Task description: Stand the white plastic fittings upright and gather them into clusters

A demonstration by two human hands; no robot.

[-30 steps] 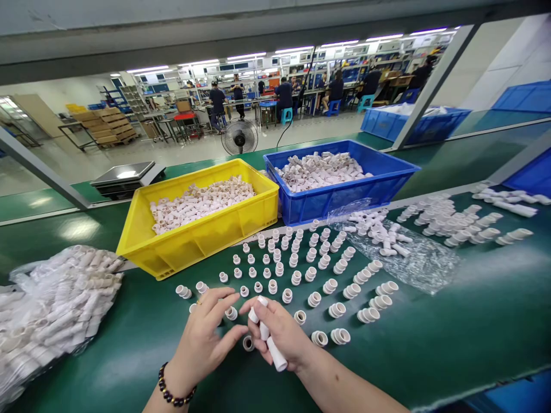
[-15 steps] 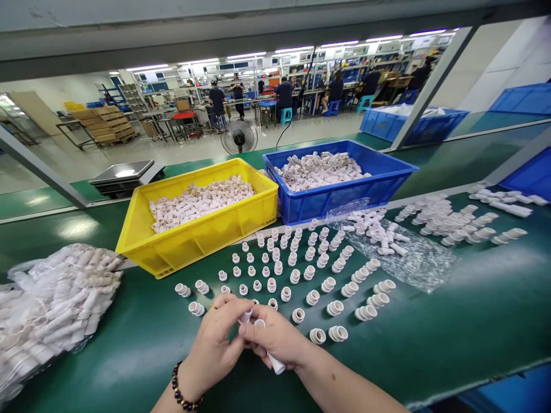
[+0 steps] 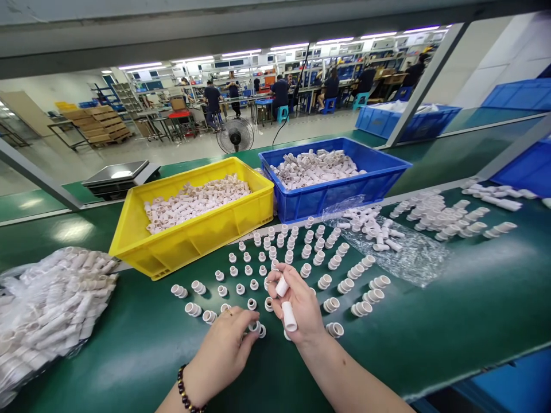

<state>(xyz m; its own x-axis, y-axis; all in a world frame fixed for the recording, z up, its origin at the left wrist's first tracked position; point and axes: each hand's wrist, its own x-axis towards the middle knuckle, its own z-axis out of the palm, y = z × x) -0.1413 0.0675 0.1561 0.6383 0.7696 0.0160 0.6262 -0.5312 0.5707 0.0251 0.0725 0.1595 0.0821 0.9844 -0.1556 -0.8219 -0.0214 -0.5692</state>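
My left hand (image 3: 228,341), with a beaded bracelet at the wrist, is low over the green work surface. Its thumb and fingers are closed around a short white plastic pipe fitting (image 3: 254,326), close beside another fitting on the surface. To the right, my right hand (image 3: 303,304) is turned palm up, its fingers curled around two white plastic tubes. One tube (image 3: 282,286) lies near the fingertips, the other (image 3: 290,317) across the palm. Rows of white ringed fittings (image 3: 323,281) stand around and beyond both hands, some hidden behind them.
Behind the rows are a yellow bin (image 3: 193,252) and a blue bin (image 3: 340,195), both filled with white pieces. A clear bag of tubes (image 3: 55,315) lies at left. Branched fittings rest on plastic film (image 3: 413,258) at right. A fan, a scale and seated people are farther back.
My hands have moved apart. The left has lowered a fitting to the surface; the right has turned palm up and shifted right and forward with the tubes.
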